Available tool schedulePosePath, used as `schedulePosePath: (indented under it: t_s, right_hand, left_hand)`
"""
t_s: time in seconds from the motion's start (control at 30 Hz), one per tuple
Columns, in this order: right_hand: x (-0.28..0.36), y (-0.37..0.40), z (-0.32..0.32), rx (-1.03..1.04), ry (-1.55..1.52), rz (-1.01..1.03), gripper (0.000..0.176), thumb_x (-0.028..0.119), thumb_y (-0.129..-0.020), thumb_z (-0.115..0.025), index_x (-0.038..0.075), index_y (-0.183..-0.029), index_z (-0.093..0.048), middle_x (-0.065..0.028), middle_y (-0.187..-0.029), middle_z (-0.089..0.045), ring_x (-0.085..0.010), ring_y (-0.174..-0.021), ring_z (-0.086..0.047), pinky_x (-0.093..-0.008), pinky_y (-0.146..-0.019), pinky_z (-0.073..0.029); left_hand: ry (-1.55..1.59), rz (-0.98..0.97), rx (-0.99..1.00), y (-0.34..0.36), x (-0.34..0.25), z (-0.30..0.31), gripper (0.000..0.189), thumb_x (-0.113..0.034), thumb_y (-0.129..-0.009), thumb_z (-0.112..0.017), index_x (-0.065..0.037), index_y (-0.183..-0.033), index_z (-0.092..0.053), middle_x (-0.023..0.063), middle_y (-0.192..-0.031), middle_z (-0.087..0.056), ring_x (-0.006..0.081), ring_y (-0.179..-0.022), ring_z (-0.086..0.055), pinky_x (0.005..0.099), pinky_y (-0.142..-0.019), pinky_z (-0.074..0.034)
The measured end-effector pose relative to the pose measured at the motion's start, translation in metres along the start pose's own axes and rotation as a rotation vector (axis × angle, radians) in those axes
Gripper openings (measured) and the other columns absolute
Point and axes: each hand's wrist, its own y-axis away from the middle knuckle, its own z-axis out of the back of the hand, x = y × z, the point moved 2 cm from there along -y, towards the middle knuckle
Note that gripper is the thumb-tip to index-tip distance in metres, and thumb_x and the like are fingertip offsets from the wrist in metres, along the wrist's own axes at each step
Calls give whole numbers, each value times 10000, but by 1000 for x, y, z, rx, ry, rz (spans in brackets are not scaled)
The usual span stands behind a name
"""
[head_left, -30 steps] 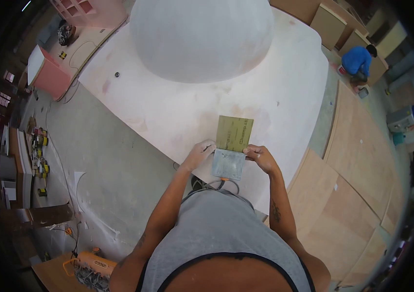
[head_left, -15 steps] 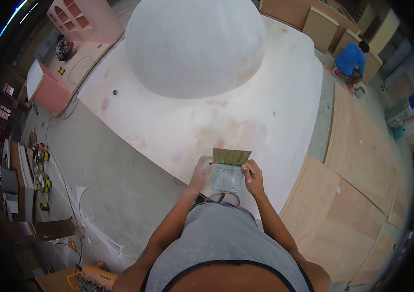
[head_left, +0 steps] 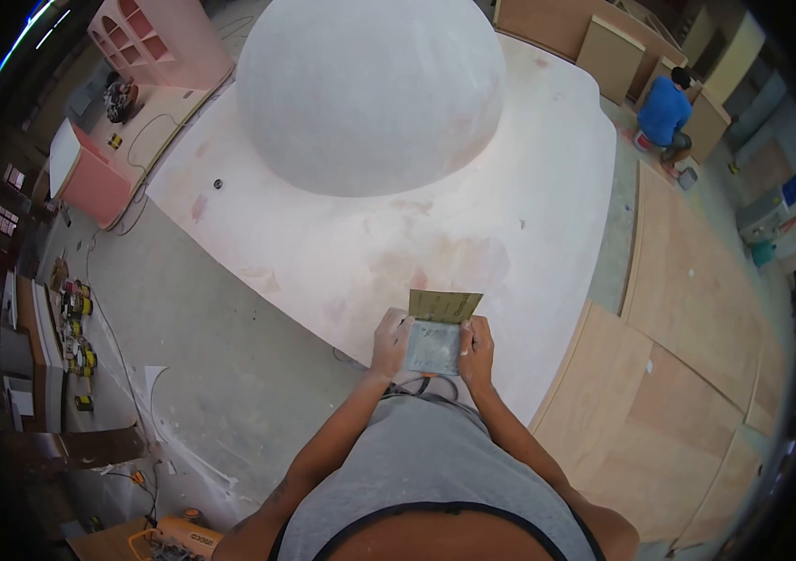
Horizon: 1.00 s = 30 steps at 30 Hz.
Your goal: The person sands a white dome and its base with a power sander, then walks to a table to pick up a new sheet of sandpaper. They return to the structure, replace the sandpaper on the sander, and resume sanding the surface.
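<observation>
Between my two hands is a sheet of sandpaper (head_left: 432,349), bent across the middle. Its upper half stands up and shows an olive back with faint print; the lower half shows a worn grey face. My left hand (head_left: 390,342), dusted with white powder, pinches the left edge near the bend. On the right edge, the thumb and fingers of my right hand (head_left: 477,350) are closed. Just beyond the sheet lies a wide white panel (head_left: 557,178) with pinkish and tan patches, and a large pale grey dome (head_left: 370,103) rises from it.
A cable (head_left: 430,381) runs close to my waist. Plywood sheets (head_left: 688,290) lie to the right, where a person in a blue shirt (head_left: 665,112) sits. Another person (head_left: 119,100) crouches near pink furniture (head_left: 159,42). Yellow-marked cans (head_left: 80,327) and an orange machine (head_left: 187,538) are left.
My right hand has shifted inward and wraps further over the sandpaper's right edge. The sheet sits slightly lower in view, and the whole scene has shifted a little.
</observation>
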Motion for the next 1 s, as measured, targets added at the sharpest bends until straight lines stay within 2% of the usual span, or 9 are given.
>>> schedulePosePath:
  t_s: [0.03,0.17,0.23,0.5,0.63,0.83,0.9,1.0]
  right_hand:
    - [3,0,-1,-16,23,-25,265,168,-1111,-472,-42,-1047,-621,-213,-1023,-581,-372,-916,-605,-434,-824,-487]
    - [-2,3,-8,-77,44,46,263,160,-1114,-454,-43,-1023,-594,-199,-981,-540,-362,-873,-571,-437,-800,-469]
    - [-6,4,-10,-79,-10,14,325,228,-1137,-443,-40,-999,-564,-147,-941,-494,-270,-850,-512,-380,-793,-441]
    - [-9,1,-14,-111,-40,21,308,206,-1125,-459,-33,-943,-524,-118,-873,-467,-216,-787,-463,-367,-737,-413]
    - [-6,2,-12,-114,-67,1,314,206,-1125,-464,-26,-917,-499,-104,-830,-450,-197,-770,-434,-356,-727,-409]
    - [-7,-1,-11,-107,-94,-36,324,212,-1126,-469,-24,-904,-493,-104,-824,-444,-192,-767,-424,-356,-731,-414]
    - [-6,-2,-9,-107,-77,-41,326,211,-1124,-471,-24,-901,-492,-104,-822,-442,-190,-769,-428,-354,-732,-416]
    - [-4,-3,-10,-118,-65,-33,323,208,-1121,-478,-26,-899,-496,-103,-818,-442,-181,-774,-433,-348,-733,-418]
  left_hand:
    - [0,-2,2,0,-1,0,176,-123,-1050,-582,47,-1018,-613,177,-946,-597,341,-872,-608,383,-825,-494]
    - [-39,18,0,0,-1,0,177,-126,-1051,-579,45,-1012,-609,196,-948,-593,382,-883,-609,404,-820,-496]
    - [-35,34,11,0,-2,-1,180,-127,-1052,-578,45,-1009,-606,198,-950,-592,389,-887,-609,409,-821,-496]
    - [-56,-46,6,-2,1,-1,195,-134,-1066,-563,43,-990,-594,190,-922,-566,374,-837,-584,410,-780,-482]
    - [-34,69,19,0,-4,-2,202,-134,-1074,-550,41,-982,-589,188,-899,-552,366,-819,-573,408,-766,-474]
    - [-54,1,12,-1,-7,-4,225,-154,-1087,-526,41,-984,-573,214,-880,-537,407,-813,-559,435,-760,-470]
    - [-79,3,18,-2,-5,-5,266,-187,-1107,-496,39,-994,-579,189,-881,-550,334,-807,-561,397,-775,-469]
    - [-74,27,22,-2,-4,-6,271,-186,-1108,-491,39,-980,-569,194,-861,-540,338,-792,-550,398,-772,-468]
